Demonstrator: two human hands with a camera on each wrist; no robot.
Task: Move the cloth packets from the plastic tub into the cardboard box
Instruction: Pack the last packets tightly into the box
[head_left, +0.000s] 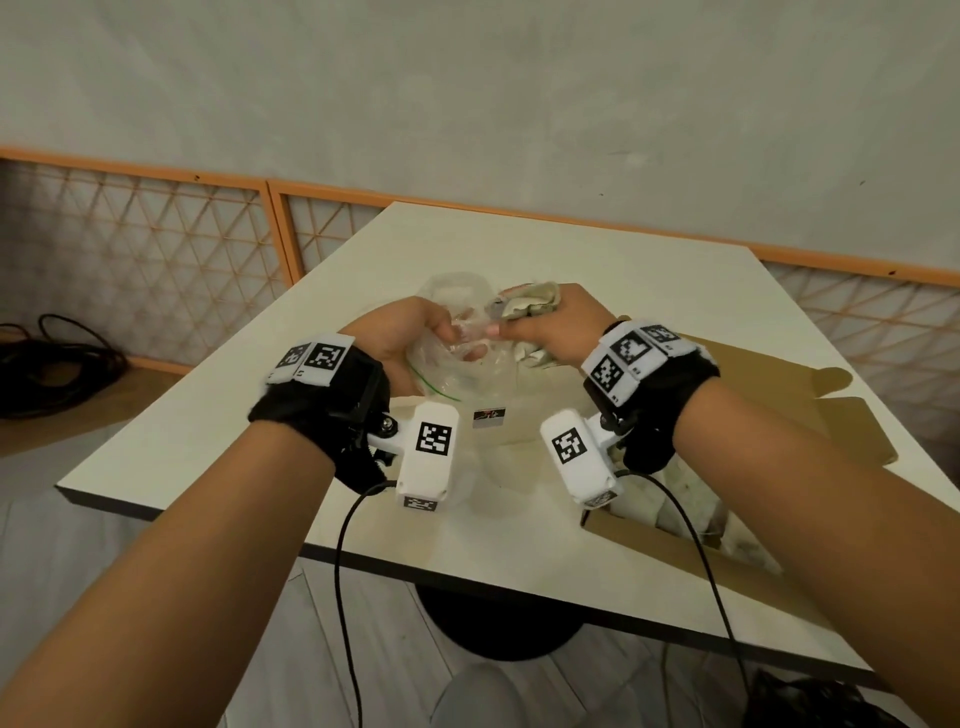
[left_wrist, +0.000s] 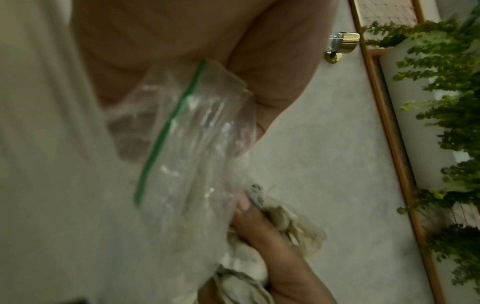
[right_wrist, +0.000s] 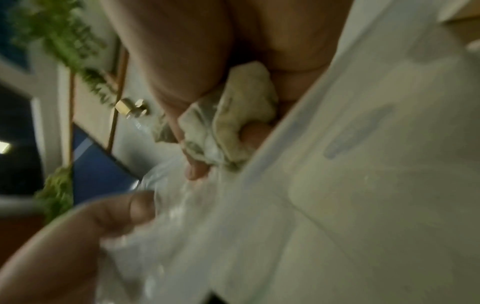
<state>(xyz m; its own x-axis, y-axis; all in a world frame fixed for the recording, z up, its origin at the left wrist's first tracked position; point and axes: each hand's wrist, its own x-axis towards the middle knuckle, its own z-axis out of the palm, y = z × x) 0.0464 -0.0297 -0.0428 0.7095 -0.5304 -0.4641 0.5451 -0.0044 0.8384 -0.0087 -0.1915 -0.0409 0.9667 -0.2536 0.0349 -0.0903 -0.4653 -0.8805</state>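
Above the clear plastic tub (head_left: 498, 457) my two hands meet. My left hand (head_left: 441, 332) grips a clear zip bag (head_left: 447, 374) with a green strip; in the left wrist view the bag (left_wrist: 187, 144) hangs from the curled fingers. My right hand (head_left: 519, 330) clutches a crumpled cream cloth (head_left: 530, 304), and its thumb touches the bag. The right wrist view shows that cloth (right_wrist: 241, 115) bunched in the fist beside the tub wall (right_wrist: 363, 185). The open cardboard box (head_left: 769, 415) lies to the right, with pale cloth (head_left: 675, 499) inside.
The cream table (head_left: 649, 270) stands on a black pedestal (head_left: 498, 623). An orange lattice screen (head_left: 156, 249) runs behind it, with black cables (head_left: 52, 358) on the floor at the left. Green plants (left_wrist: 441, 102) line the wall.
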